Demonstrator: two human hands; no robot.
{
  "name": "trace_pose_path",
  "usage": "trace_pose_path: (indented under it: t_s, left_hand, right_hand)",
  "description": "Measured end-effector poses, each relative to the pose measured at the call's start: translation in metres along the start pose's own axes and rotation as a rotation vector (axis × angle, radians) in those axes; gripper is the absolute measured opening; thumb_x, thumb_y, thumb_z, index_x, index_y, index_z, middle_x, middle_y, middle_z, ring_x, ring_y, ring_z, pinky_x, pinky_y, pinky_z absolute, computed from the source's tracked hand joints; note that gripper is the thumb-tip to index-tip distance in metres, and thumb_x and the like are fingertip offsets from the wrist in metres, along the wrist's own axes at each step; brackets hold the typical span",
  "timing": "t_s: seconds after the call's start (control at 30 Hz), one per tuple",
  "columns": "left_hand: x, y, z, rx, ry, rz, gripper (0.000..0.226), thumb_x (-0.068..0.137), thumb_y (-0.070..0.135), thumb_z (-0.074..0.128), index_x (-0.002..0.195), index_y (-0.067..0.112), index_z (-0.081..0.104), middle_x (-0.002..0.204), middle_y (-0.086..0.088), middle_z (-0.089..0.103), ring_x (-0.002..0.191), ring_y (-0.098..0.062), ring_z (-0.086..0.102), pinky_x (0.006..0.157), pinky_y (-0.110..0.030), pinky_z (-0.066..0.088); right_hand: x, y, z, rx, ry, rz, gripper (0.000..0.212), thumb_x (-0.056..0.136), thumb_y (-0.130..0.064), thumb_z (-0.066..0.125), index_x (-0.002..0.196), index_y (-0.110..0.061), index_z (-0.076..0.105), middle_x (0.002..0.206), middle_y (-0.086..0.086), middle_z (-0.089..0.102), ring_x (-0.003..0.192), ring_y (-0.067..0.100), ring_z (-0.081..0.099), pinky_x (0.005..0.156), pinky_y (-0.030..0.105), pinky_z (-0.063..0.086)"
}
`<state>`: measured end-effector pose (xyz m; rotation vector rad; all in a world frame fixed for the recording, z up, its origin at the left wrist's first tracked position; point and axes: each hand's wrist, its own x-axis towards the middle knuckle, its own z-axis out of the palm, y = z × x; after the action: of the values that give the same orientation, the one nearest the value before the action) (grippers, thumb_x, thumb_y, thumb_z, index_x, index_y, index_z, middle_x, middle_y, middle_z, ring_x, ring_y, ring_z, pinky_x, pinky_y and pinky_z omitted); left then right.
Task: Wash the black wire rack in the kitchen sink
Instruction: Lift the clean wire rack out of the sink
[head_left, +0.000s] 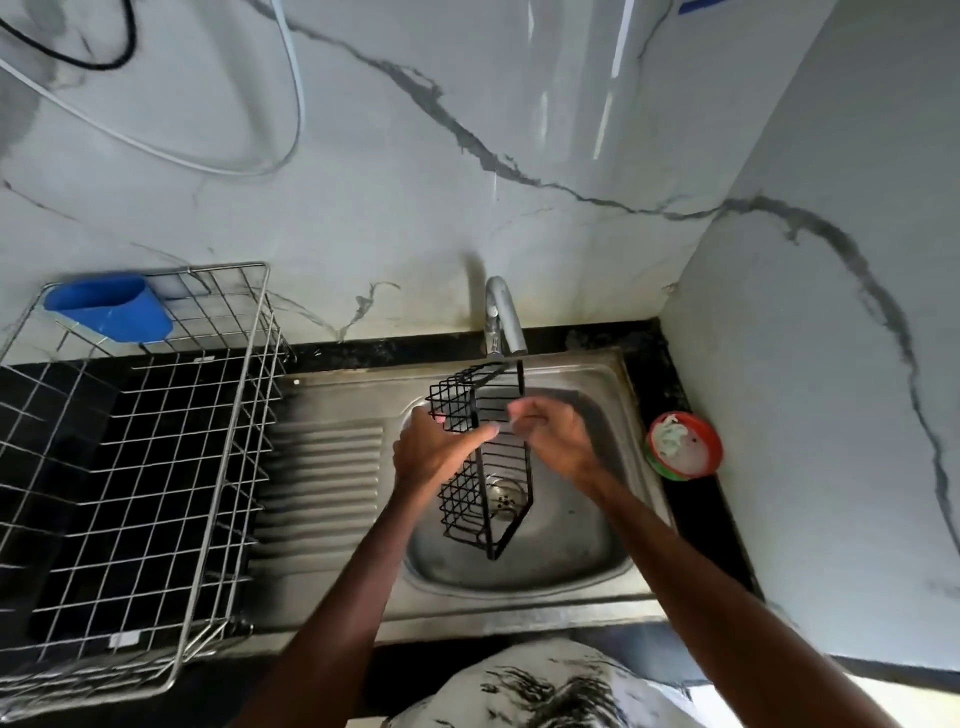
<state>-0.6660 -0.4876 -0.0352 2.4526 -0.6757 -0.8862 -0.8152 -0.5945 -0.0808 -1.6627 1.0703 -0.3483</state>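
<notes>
I hold the rack (482, 488) over the bowl of the sink (519, 569), tilted, its far end just under the tap (501, 317) and its near end hanging above the drain (503, 496); it does not touch the bowl. My left hand (431, 452) grips it from the left side, thumb laid across the wires, fingers curled behind the mesh. My right hand (556, 436) is at the rack's right rim, close to the left one, fingers curled; it is blurred, so I cannot tell whether it clamps the wire or only touches it. To the left, on the black counter, stands a silver wire basket (254, 415) with a blue cup (111, 309) hooked at its far corner; right of the sink, against the wall, sits a red and green tub (683, 444).
</notes>
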Motion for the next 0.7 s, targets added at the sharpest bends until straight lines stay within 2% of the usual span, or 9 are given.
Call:
trace_pose_path:
  t_s: [0.07, 0.1, 0.17, 0.23, 0.3, 0.37, 0.43, 0.53, 0.7]
  left_hand:
    - [-0.005, 0.002, -0.002, 0.012, 0.005, -0.024, 0.115, 0.04, 0.105, 0.057, 0.101, 0.008, 0.066, 0.11, -0.011, 0.074, 0.08, -0.02, 0.068, 0.059, -0.025, 0.05]
    - [-0.006, 0.002, -0.002, 0.001, 0.017, -0.032, 0.115, 0.034, 0.11, 0.049, 0.084, 0.008, 0.067, 0.093, -0.01, 0.077, 0.067, -0.017, 0.066, 0.051, -0.023, 0.046]
    - [-0.011, 0.003, -0.004, -0.053, 0.037, -0.042, 0.11, 0.033, 0.11, 0.05, 0.071, 0.009, 0.07, 0.07, -0.006, 0.074, 0.06, -0.017, 0.07, 0.049, -0.027, 0.054]
    - [-0.022, 0.008, -0.011, -0.191, 0.008, -0.027, 0.086, 0.047, 0.099, 0.066, 0.071, 0.016, 0.073, 0.068, -0.002, 0.073, 0.063, -0.019, 0.074, 0.054, -0.036, 0.063]
    - [-0.024, 0.008, -0.015, -0.342, -0.078, -0.012, 0.057, 0.066, 0.078, 0.078, 0.081, 0.024, 0.073, 0.08, -0.002, 0.075, 0.072, -0.021, 0.076, 0.06, -0.042, 0.065]
    - [-0.023, 0.006, -0.017, -0.39, -0.158, -0.037, 0.055, 0.08, 0.062, 0.078, 0.1, 0.011, 0.071, 0.094, -0.012, 0.075, 0.071, -0.024, 0.078, 0.067, -0.043, 0.066]
    - [-0.028, 0.006, -0.017, -0.387, -0.201, -0.042, 0.056, 0.091, 0.048, 0.074, 0.116, 0.0, 0.063, 0.102, -0.02, 0.072, 0.071, -0.025, 0.078, 0.068, -0.039, 0.066]
    - [-0.039, 0.01, -0.021, -0.375, -0.218, 0.005, 0.042, 0.099, 0.04, 0.066, 0.111, 0.0, 0.06, 0.081, -0.009, 0.067, 0.074, -0.024, 0.077, 0.077, -0.041, 0.065]
    - [-0.05, 0.013, -0.032, -0.333, -0.234, 0.075, 0.025, 0.104, 0.032, 0.06, 0.099, 0.008, 0.056, 0.073, -0.004, 0.063, 0.076, -0.025, 0.078, 0.084, -0.043, 0.059]
  right_hand:
    - [-0.02, -0.005, 0.009, 0.087, -0.165, 0.023, 0.01, 0.098, -0.03, 0.063, 0.099, -0.036, 0.07, 0.102, -0.001, 0.074, 0.095, 0.021, 0.07, 0.079, 0.036, 0.059]
    - [-0.03, -0.008, 0.014, 0.137, -0.236, 0.039, 0.011, 0.099, -0.027, 0.061, 0.1, -0.034, 0.07, 0.104, 0.0, 0.074, 0.099, 0.024, 0.07, 0.083, 0.042, 0.058]
    - [-0.043, -0.008, 0.022, 0.152, -0.311, 0.042, 0.017, 0.096, -0.025, 0.065, 0.112, -0.031, 0.066, 0.107, 0.0, 0.075, 0.103, 0.021, 0.071, 0.087, 0.041, 0.057]
    - [-0.049, -0.012, 0.023, 0.022, -0.244, -0.003, 0.039, 0.085, -0.029, 0.076, 0.121, -0.034, 0.061, 0.103, -0.007, 0.075, 0.095, 0.011, 0.072, 0.086, 0.036, 0.059]
    - [-0.053, -0.019, 0.022, -0.22, -0.096, -0.039, 0.059, 0.077, -0.039, 0.083, 0.126, -0.03, 0.052, 0.1, -0.017, 0.068, 0.091, 0.003, 0.066, 0.071, 0.019, 0.052]
    - [-0.057, -0.02, 0.021, -0.32, 0.022, -0.055, 0.084, 0.07, -0.046, 0.087, 0.138, -0.027, 0.042, 0.109, -0.015, 0.061, 0.099, 0.008, 0.063, 0.067, 0.012, 0.044]
    - [-0.059, -0.019, 0.025, -0.338, 0.076, -0.053, 0.105, 0.064, -0.047, 0.09, 0.147, -0.02, 0.031, 0.127, -0.005, 0.054, 0.113, 0.015, 0.057, 0.082, 0.02, 0.05]
    - [-0.057, -0.015, 0.031, -0.478, 0.131, -0.037, 0.125, 0.057, -0.055, 0.089, 0.152, -0.017, 0.017, 0.14, 0.008, 0.045, 0.13, 0.027, 0.045, 0.105, 0.038, 0.046]
    - [-0.058, -0.021, 0.031, -0.517, 0.129, -0.019, 0.135, 0.055, -0.055, 0.087, 0.155, -0.016, 0.006, 0.14, 0.015, 0.047, 0.132, 0.032, 0.044, 0.108, 0.048, 0.045]
